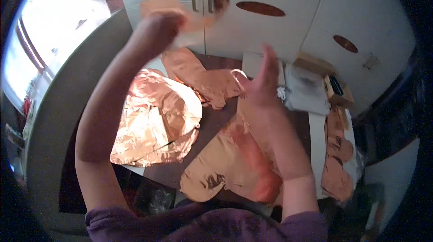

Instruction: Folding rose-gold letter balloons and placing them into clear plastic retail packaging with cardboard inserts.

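Note:
My left hand (169,22) is raised at the upper left in front of the cabinet, smeared by motion. A blurred peach-coloured thing (162,5) shows right at it; whether the fingers grip it I cannot tell. Over the table my right hand (261,86) has its fingers stretched up and the thumb apart, with nothing plainly in it. Below its forearm lies a copper-coloured foil balloon (205,172) with rounded lobes, partly hidden by the arm. Farther back is another copper foil balloon (198,73), bent in shape. Flat, crinkled shiny foil (158,115) lies left of it.
A dark brown surface (212,129) carries these things. At the right stand a clear plastic bag (306,91) and an open cardboard box (338,92), with more copper foil (338,161) nearer me. A white cabinet (288,30) closes off the back; a grey curved edge (58,97) bounds the left.

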Demonstrator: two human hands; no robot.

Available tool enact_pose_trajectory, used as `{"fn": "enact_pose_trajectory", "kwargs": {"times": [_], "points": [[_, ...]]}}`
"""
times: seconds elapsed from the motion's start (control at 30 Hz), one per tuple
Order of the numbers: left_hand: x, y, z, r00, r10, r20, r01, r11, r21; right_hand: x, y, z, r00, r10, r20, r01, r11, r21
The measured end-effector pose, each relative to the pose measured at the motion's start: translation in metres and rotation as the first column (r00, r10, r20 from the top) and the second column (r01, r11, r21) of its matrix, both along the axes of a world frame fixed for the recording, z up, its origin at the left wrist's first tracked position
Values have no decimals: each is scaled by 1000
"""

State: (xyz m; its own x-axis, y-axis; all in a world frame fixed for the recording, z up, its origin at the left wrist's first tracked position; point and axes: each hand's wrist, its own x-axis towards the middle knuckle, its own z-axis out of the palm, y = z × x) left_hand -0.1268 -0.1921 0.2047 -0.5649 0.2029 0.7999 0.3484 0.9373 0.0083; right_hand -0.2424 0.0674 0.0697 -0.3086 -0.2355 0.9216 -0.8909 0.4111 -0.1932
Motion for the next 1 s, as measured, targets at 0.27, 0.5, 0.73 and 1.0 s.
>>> {"fn": "enact_pose_trajectory", "kwargs": {"times": [0.27, 0.5, 0.73, 1.0], "points": [[84, 178, -104, 968, -123, 220, 170, 963, -210, 93, 116, 36, 962, 271, 34, -226, 721, 655], [171, 187, -194, 817, -346, 461, 331, 936, 117, 167, 228, -8, 991, 55, 124, -120, 778, 617], [158, 204, -231, 650, -342, 679, 334, 931, 149, 210, 251, -26, 933, -80, 351, -208, 677, 706], [170, 206, -222, 701, -363, 614, 264, 932, 248, 232, 226, -51, 980, -156, 122, 14, 670, 742]]}}
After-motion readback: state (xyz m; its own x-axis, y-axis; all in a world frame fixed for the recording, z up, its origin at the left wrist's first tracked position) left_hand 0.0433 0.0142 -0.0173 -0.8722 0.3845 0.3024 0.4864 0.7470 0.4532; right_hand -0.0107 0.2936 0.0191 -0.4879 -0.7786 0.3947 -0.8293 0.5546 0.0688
